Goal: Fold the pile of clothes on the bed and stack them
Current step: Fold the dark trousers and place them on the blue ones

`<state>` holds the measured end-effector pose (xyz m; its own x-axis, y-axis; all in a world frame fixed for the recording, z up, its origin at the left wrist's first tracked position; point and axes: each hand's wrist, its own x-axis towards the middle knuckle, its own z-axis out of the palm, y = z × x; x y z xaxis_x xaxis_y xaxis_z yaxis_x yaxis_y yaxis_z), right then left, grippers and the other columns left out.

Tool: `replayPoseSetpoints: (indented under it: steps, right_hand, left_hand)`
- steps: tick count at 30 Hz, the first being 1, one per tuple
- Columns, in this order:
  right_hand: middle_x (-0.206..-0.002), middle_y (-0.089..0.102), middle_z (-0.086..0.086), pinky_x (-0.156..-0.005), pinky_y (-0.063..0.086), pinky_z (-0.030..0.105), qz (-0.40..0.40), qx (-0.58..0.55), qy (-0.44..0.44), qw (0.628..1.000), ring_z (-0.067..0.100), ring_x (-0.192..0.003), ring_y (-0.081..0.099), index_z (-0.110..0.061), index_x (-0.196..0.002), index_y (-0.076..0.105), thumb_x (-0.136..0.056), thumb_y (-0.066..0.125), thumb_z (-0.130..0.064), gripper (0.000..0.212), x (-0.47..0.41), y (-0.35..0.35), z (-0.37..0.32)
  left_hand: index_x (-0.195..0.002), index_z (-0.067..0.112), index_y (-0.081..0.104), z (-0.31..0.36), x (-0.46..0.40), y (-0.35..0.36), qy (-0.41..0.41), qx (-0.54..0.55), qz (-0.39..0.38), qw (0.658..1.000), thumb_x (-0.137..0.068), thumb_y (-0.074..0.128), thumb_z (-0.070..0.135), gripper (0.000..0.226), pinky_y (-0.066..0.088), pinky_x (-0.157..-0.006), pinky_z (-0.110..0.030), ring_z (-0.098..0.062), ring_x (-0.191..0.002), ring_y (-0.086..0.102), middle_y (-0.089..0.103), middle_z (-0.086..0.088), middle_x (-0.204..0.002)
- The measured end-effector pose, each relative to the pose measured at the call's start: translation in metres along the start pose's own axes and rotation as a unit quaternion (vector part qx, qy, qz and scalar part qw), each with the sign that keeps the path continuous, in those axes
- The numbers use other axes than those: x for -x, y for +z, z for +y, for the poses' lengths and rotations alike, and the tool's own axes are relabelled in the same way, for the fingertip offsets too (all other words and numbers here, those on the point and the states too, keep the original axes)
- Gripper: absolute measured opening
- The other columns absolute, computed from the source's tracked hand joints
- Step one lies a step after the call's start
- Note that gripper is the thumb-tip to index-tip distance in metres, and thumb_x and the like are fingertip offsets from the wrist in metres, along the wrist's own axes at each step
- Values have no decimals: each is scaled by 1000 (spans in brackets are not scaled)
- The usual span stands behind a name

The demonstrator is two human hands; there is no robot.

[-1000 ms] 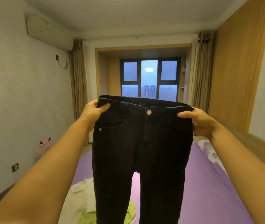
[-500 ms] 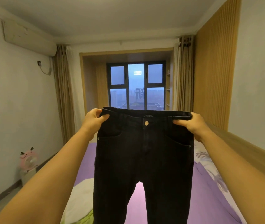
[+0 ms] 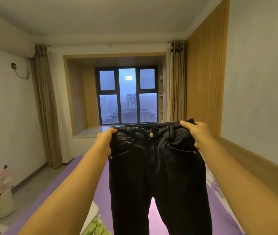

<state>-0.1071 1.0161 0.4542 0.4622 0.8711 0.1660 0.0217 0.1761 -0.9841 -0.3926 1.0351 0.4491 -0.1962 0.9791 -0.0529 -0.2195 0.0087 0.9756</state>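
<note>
A pair of black jeans (image 3: 156, 172) hangs upright in front of me, front side facing me with its metal button showing. My left hand (image 3: 104, 141) grips the left corner of the waistband. My right hand (image 3: 196, 133) grips the right corner, thumb over the top edge. Both legs hang down over the purple bed (image 3: 219, 216), and their lower ends run out of the frame. White and light green clothes (image 3: 94, 223) lie on the bed at the lower left, partly hidden by my left arm.
A window alcove with curtains stands at the far end of the room. A pink deer-shaped fan (image 3: 1, 192) stands on the floor by the left wall. A wooden panel and ledge run along the right wall. White patterned bedding (image 3: 215, 187) shows behind my right arm.
The jeans and both hands sit lower in view and shifted to the right, as my head tilted up. The grip on the waistband is unchanged.
</note>
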Motion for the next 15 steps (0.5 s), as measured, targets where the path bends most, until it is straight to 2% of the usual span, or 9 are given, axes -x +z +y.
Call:
replayPoseSetpoints:
  steps: [3,5,7,8,10,13,15]
  right_hand:
    - [-94,66,8,-82,54,39,26,-56,41,997,28,-91,64,-6,-100,63,-75,79,-32,39,3,15,17]
    - [-93,69,11,-73,57,37,-1,-100,60,993,27,-85,68,-4,-99,63,-75,79,-26,36,7,25,23]
    - [-90,71,13,-63,57,31,-60,-130,61,988,25,-78,70,-1,-101,64,-79,75,-14,28,19,37,28]
    - [-89,71,12,-60,56,29,-93,-132,47,986,23,-78,70,-2,-100,65,-81,72,-9,22,26,43,31]
    - [-88,71,4,-58,53,21,-126,-90,-14,988,17,-81,69,-15,-93,64,-82,69,-6,15,41,55,40]
    - [-87,64,-11,-61,49,15,-65,-18,-126,990,4,-81,62,-31,-87,54,-82,72,-16,24,62,66,54]
    - [-88,62,-14,-61,49,12,-33,-16,-167,985,-1,-81,61,-34,-88,52,-83,72,-21,25,71,71,64]
  left_hand:
    - [-117,2,54,-13,-1,17,-9,44,-35,998,-89,65,18,34,53,-89,-45,-32,-99,63,65,-15,-103]
    - [-112,2,53,-19,3,32,-2,60,-63,996,-89,65,20,31,56,-76,-43,-29,-87,64,64,-13,-93]
    - [-114,2,52,-28,8,48,35,31,-83,995,-91,62,21,31,57,-77,-42,-26,-85,65,64,-14,-97]
    - [-115,3,52,-34,11,55,55,12,-88,995,-92,61,22,31,57,-80,-43,-26,-87,66,64,-15,-101]
    - [-112,7,51,-48,17,64,94,-20,-96,991,-92,60,22,27,56,-85,-44,-26,-93,66,64,-16,-105]
    - [-104,14,52,-68,20,68,174,-89,-101,975,-92,60,26,18,55,-88,-43,-24,-98,64,64,-10,-103]
    - [-103,18,54,-78,19,66,240,-149,-95,955,-93,59,28,15,56,-79,-31,-17,-94,65,65,-3,-99]
